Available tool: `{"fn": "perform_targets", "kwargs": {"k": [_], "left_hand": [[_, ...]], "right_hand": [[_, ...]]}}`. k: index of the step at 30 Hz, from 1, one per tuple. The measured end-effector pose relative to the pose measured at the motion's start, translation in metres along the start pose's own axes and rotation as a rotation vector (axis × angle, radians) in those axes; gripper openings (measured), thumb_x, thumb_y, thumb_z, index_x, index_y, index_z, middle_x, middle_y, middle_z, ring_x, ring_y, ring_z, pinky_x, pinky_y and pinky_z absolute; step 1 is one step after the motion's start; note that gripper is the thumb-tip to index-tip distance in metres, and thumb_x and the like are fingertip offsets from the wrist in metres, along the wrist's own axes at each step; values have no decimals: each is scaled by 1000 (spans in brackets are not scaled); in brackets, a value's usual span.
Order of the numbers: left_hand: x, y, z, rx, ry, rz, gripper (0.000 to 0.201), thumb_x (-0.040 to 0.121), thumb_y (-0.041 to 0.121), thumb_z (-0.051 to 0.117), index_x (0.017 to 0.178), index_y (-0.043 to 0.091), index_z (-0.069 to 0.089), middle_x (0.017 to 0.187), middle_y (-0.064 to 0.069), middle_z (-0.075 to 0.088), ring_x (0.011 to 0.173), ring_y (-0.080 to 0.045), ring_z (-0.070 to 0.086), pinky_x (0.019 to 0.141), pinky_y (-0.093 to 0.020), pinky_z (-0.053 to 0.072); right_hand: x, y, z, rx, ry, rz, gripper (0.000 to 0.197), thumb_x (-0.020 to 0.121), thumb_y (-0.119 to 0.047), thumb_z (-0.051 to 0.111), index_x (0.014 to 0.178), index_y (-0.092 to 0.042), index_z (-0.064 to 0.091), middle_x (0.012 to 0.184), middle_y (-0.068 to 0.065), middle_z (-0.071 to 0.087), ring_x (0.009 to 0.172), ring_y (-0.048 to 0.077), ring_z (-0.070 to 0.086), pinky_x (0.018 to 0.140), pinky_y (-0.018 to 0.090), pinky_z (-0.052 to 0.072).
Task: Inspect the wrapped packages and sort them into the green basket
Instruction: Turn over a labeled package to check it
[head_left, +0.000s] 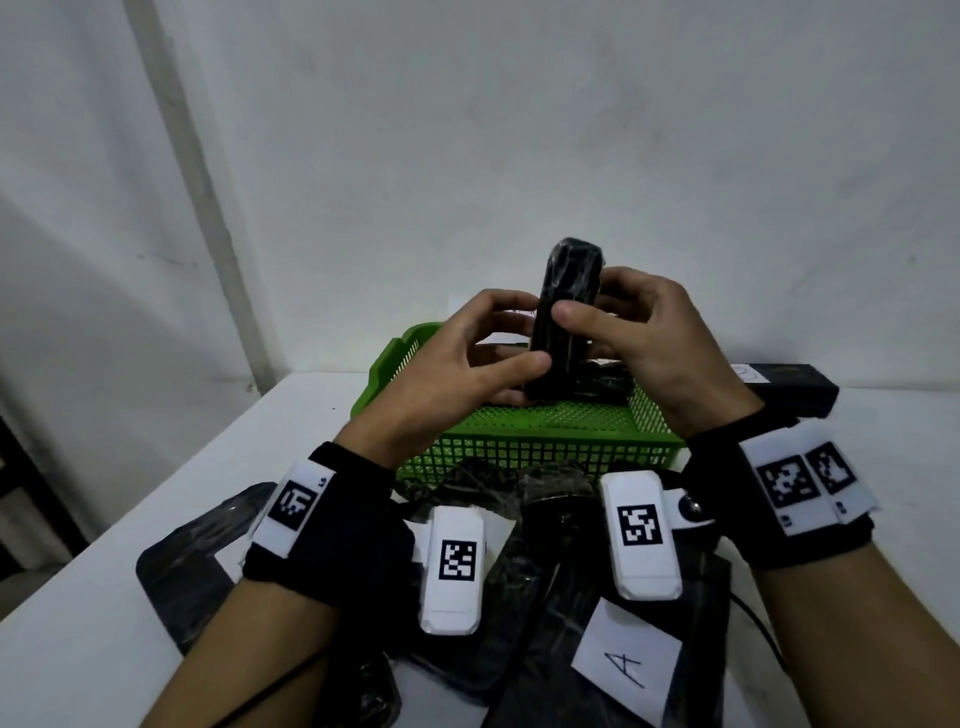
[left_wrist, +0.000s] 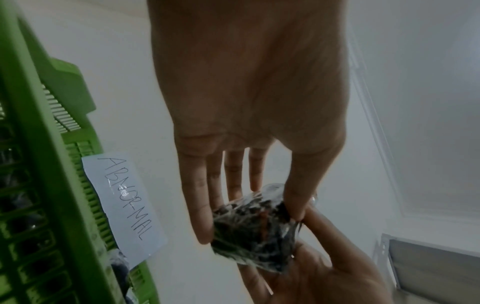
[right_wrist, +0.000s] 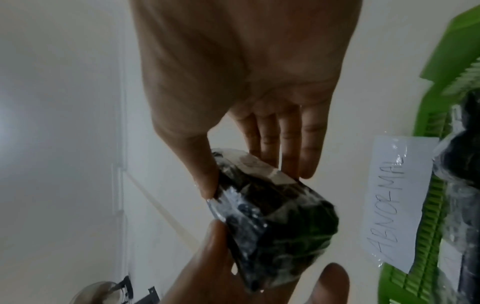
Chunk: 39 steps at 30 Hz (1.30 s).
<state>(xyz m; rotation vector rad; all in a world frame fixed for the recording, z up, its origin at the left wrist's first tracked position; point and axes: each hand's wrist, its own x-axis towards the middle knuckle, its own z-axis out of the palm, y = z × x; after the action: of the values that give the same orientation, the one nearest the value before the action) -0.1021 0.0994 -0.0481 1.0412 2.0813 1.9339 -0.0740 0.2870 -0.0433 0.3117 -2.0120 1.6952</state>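
Note:
Both hands hold one long black package (head_left: 563, 317) wrapped in clear film, upright above the green basket (head_left: 519, 441). My left hand (head_left: 483, 348) grips its lower part, thumb in front and fingers behind. My right hand (head_left: 618, 322) pinches its middle from the right. The left wrist view shows the package's end (left_wrist: 254, 230) between my left fingers (left_wrist: 205, 205) and thumb. In the right wrist view the package (right_wrist: 272, 216) sits under my right thumb and fingers (right_wrist: 309, 148). A paper label reading ABNORMAL (left_wrist: 124, 203) (right_wrist: 397, 197) is stuck on the basket's wall.
Several more black wrapped packages (head_left: 545, 519) lie piled on the white table (head_left: 104, 623) in front of the basket, one with a paper marked A (head_left: 626, 665). A dark package (head_left: 602, 384) lies inside the basket. A black box (head_left: 789, 384) sits at the right. A white wall stands close behind.

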Motion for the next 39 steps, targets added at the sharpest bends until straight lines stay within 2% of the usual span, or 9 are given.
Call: {"fn": "perform_targets", "kwargs": {"k": [4,8,15,19,22,27,31,36,39], "left_hand": [[3,-6,-5,49,48,50,50,88,0,69,128,24,52,129,4,61,117,-12,65,87,-34,58],[7,-10,-7,154,110,146,59,83,-8,70,123,30,50,129,12,58,125,-3,56,90,-21,52],[10,-17,-5,337,129,237,48,101,10,51,136,42,48,145,11,46,139,-8,42,109,-34,43],[9,-6,3,64,140,-47,36,106,44,36,134,34,56,125,-6,60,105,-19,66,84,-34,59],[9,-1,2,-249,94,-126,49,101,52,38,133,20,57,115,-13,67,91,-29,72,73,-35,61],[7,-3,-11,-335,110,-48,48,91,22,67,135,21,49,119,-16,65,98,-37,70,81,-45,59],[6,-3,-9,-279,-12,-11,56,86,10,65,137,17,45,120,-7,67,106,-30,69,82,-46,59],[2,-1,-5,-139,-32,21,61,89,-7,63,138,24,44,131,0,61,104,-20,71,75,-31,58],[3,-3,-7,-62,-13,80,65,88,-12,59,135,31,43,131,2,58,106,-18,70,81,-37,59]], "right_hand": [[-3,-4,-2,13,-110,30,51,81,-24,82,129,-21,62,123,-4,71,103,16,73,84,39,61],[-6,-17,2,234,-181,191,37,85,-50,71,118,-31,68,126,-6,69,114,29,69,85,52,61],[-8,-15,14,287,42,14,21,91,-10,71,111,-15,66,111,4,72,97,20,74,72,37,62],[-7,-9,16,197,71,-68,33,79,-11,82,107,-22,69,120,-4,72,111,17,70,92,49,58],[-7,-10,20,225,-29,-82,18,84,-12,76,99,-19,69,127,-7,69,120,11,65,97,42,55],[-8,-15,18,186,-15,-21,10,97,-23,65,105,-25,69,120,-17,70,113,-2,64,105,42,50],[-3,-2,14,106,28,22,64,78,-48,81,134,-27,59,125,-7,71,119,7,65,104,35,49],[-4,3,11,175,-49,17,62,75,-26,83,131,-11,63,119,1,74,120,15,66,107,40,48],[-6,3,16,58,15,-77,57,77,-25,80,131,-17,63,123,-3,72,123,8,62,111,43,43]]}}
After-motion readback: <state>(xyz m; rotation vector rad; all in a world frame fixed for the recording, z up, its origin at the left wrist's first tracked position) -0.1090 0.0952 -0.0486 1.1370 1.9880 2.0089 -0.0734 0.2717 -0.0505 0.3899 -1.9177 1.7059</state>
